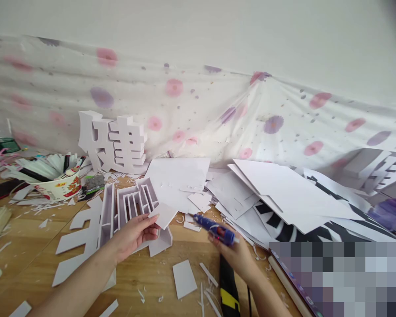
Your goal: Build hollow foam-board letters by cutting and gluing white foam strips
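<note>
Left hand: L hand [140, 235] pinches a white board piece [165, 214] by its near-L edge, thumb vs. forefinger; other fingers curl loosely.
Board piece: held just above the R end of the ribbed frame [127, 192]; can't tell from here if they touch.
Right hand: R hand [229, 248] wraps a blue tool [211, 226], prob. a glue pen; a bit blurry, small red light on its side. Tip aims L twd the board piece, apart from it.
Handling, board: looks v. light, stiff but brittle, prob. foam board; corners likely dent & thin strips snap. Best held by edges, flat betw. thumb & finger, no squeeze.
Handling, tool: smooth barrel, maybe slick; take it mid-body, fingers off the tip, which may be hot.
Ribbed frame: on the table [41, 244], thin upright walls w/ narrow slots betw.; prob. flimsy sideways, so lift low by outer walls.
Flat cut-out: white flat cut-out [82, 242] w/ angular prongs, just L of frame.
Standing character: thick white char. [105, 145] upright at back, blocky, matte, crisp edges.
Sheets: smooth white sheets [273, 182] stacked at R, overlapping at angles.
Scraps: thin curls & strips [208, 274] nr a loose rectangle [185, 278].
Backdrop: wrinkled floral sheeting [198, 105], filmy, along wall.
</note>
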Available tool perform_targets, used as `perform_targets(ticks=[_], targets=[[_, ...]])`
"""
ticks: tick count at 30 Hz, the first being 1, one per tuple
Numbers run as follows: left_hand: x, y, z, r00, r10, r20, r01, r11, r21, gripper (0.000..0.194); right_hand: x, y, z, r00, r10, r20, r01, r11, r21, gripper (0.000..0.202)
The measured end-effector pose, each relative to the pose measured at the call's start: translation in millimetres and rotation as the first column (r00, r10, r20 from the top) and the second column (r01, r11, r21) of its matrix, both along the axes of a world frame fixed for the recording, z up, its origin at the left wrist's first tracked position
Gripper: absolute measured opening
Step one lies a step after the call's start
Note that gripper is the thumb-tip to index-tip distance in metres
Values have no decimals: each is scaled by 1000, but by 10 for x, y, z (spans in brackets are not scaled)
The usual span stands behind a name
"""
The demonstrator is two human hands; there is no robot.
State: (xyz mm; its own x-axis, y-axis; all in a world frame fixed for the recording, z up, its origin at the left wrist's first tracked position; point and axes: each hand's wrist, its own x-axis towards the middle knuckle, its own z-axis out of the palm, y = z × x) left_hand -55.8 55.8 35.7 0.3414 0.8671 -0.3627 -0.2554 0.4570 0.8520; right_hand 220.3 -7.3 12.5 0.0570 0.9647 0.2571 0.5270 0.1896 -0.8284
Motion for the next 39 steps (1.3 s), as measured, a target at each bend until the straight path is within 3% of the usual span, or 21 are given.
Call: perform_targets(ticks=[5,11,17,21,24,27,29,33,39], targets=[[9,-6,26,1000,-1,-4,1,1000,-4,16,480,62,-227,932,-316,179,342,929,-142,43],[5,8,20,1000,-3,-15,2,1000,-11,23,591,33,-484,868,-377,324,439,887,-144,44],[-25,21,3,999,-21,-38,21,1000,-9,26,568,-30,-406,844,-326,427,390,918,-68,40],[-20,10,37,999,-38,-37,37,999,-14,27,745,-320,-232,875,-240,421,310,945,-105,52],[-11,-4,65,998,-37,-50,36,999,-19,28,1052,-607,-136,830,-340,442,418,904,-89,49],[-5,-11,75,998,-32,-54,32,999,-12,29,1380,-807,-149,650,-515,559,617,787,8,46],[-4,-10,71,998,-27,-52,27,1000,-8,30,1526,-868,-198,578,-532,619,657,753,34,48],[-12,1,48,998,-33,-54,33,999,-5,30,1590,-879,-268,560,-485,672,630,775,35,47],[-21,-4,37,998,-29,-56,29,1000,-1,25,1510,-859,-238,580,-430,692,586,810,12,44]])
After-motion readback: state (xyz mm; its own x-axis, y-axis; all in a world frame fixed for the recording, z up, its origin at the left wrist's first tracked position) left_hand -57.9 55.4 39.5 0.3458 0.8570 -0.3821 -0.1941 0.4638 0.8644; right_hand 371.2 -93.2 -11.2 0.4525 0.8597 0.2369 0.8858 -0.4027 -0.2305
